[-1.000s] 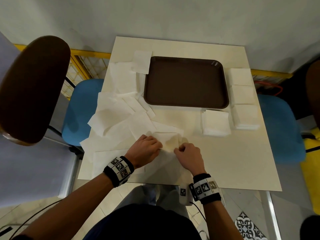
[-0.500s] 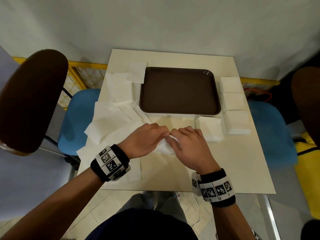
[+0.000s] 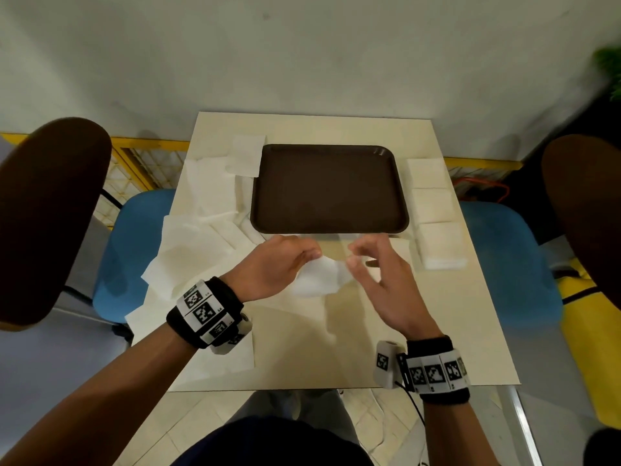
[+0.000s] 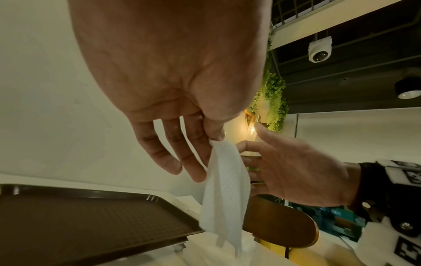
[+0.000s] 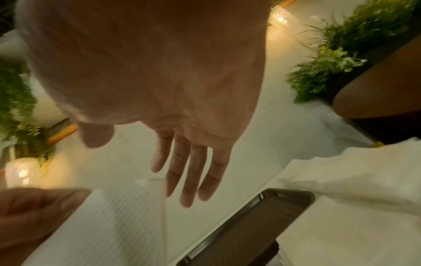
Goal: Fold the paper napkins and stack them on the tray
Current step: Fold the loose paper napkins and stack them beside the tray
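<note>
L hand [image 3: 272, 264] pinches one corner of a napkin [image 3: 319, 277] betw thumb & forefinger, other fingers loose. Left wrist view confirms: napkin [image 4: 224, 189] hangs limp from the pinch, lower edge trailing onto the counter [image 3: 386, 331]. Sheet is raised just short of the tray's 6 o'clock edge, prob lifted so it can drape flat before folding.

R hand [image 3: 379, 280] open, fingers spread & relaxed, holding nothing; it sits at 3 o'clock of the napkin, just beside it. Whether a fingertip touches the paper: cannot tell. Right wrist view blurred, shows straight fingers [image 5: 191, 172] over the tray [image 5: 250, 225] corner. Judgement: R hand is poised to catch the free corner for the fold.

Tray [image 3: 329, 190] brown, centre-far of counter, nothing on it, so stacking not yet begun.

Folded stacks [image 3: 433, 213] in a row at 3 o'clock of tray, just beside its rim; prob staged there for transfer. One more stack seems to lie under the R hand, mostly hidden. Loose unfolded sheets [image 3: 188, 250] overlap in a heap at 8–9 o'clock of tray, within L-hand reach = supply pile.

Risk (judgement): thin paper, single-corner hold, may twist or crease off-square.
</note>
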`<act>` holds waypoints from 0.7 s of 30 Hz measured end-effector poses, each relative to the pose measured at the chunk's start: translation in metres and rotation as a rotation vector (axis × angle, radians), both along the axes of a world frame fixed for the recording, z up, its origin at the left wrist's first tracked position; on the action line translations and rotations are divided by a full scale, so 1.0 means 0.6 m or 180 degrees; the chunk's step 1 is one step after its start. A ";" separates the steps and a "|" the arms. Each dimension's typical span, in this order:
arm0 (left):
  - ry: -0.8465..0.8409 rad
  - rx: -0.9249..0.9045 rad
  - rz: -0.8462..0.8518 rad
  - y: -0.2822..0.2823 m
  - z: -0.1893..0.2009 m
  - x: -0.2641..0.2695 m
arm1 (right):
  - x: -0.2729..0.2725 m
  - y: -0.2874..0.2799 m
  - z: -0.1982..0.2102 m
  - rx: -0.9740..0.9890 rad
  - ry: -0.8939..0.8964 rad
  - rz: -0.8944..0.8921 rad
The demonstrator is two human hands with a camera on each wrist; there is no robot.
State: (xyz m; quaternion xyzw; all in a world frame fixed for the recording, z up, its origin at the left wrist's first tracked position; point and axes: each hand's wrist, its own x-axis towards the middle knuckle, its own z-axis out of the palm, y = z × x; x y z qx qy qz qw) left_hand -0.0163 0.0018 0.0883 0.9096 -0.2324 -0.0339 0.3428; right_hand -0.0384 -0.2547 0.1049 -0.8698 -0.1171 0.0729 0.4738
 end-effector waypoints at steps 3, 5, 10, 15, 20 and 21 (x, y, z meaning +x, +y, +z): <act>-0.0123 0.0387 -0.0223 -0.033 0.001 0.013 | 0.016 0.003 -0.012 -0.0739 -0.0269 0.0380; -0.0196 0.0566 -0.0301 -0.051 0.005 0.026 | 0.033 -0.007 -0.016 -0.1000 -0.0543 0.0479; -0.0071 0.0203 -0.0058 -0.088 -0.002 0.065 | 0.065 -0.086 -0.023 -0.0659 -0.0415 0.0328; 0.0574 -0.0509 0.0393 -0.152 -0.027 0.096 | 0.100 -0.157 -0.041 -0.0293 -0.0076 -0.0289; 0.1217 -0.0615 0.0967 -0.225 -0.067 0.139 | 0.136 -0.173 -0.092 0.0034 0.0406 -0.1101; 0.1304 -0.0631 0.1041 -0.237 -0.075 0.146 | 0.140 -0.175 -0.099 0.0045 0.0489 -0.1163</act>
